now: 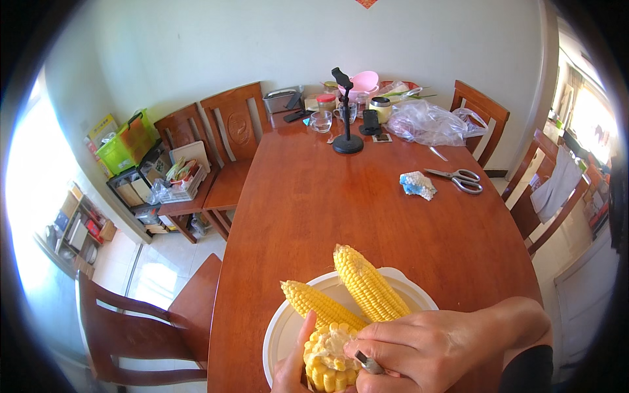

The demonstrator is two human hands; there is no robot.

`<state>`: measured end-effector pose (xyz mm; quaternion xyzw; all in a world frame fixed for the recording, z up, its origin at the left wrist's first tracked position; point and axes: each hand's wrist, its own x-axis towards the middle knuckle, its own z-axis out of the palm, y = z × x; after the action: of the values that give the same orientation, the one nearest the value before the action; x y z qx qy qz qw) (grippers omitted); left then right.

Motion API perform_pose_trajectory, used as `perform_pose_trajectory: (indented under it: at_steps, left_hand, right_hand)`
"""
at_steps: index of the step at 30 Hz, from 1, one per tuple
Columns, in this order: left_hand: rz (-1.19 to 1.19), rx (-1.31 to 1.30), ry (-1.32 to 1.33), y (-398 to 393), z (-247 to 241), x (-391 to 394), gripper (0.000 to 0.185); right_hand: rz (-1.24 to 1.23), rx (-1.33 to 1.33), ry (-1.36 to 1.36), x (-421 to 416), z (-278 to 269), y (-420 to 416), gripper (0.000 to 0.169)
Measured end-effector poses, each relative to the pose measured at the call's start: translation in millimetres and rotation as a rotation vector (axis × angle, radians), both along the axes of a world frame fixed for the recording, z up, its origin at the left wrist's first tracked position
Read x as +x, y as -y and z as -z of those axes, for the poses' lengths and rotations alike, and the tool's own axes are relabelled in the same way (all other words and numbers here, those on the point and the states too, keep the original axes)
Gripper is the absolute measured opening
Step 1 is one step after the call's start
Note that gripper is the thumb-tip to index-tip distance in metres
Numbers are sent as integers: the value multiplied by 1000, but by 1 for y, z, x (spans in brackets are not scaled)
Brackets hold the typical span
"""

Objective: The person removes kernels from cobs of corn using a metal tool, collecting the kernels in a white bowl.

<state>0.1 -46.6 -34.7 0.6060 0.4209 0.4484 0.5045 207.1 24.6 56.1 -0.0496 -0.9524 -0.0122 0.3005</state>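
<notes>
My left hand (291,369) grips an ear of corn (330,378) at the bottom of the view, its broken pale end turned up toward me. In the curled fingers of my right hand (417,349) is a small metal tool (368,362); most of it is hidden, so its kind cannot be told. The right fingertips touch the ear's pale end. Under both hands stands a white plastic basin (275,339). Two more husked ears rest in it with their tips over the far rim: a thicker ear (368,285) on the right and a second ear (319,304) on the left.
Farther along the wooden table (304,206) are scissors (459,178), a crumpled blue-and-white cloth (417,185) and a black phone stand (348,142). Glass mugs (321,122), jars, a pink bowl (364,81) and plastic bags (427,123) crowd the far end. Wooden chairs (142,329) flank the table.
</notes>
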Motion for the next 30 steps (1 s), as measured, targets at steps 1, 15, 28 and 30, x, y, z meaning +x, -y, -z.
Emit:
perform_pose_trajectory:
  at_steps: [1, 15, 28, 30]
  left_hand:
    - [-5, 7, -3, 0, 0, 0, 107]
    - [13, -60, 106, -1, 7, -4, 105]
    - [24, -117, 153, -1, 6, -3, 102]
    - [21, -146, 152, 0, 5, -4, 99]
  right_hand:
    - [-3, 40, -16, -1, 4, -1, 22]
    - [-234, -617, 9, 0, -3, -27, 20]
    - [-234, -760, -39, -7, 2, -25, 25]
    - [-259, -752, -2, -10, 7, -27, 32]
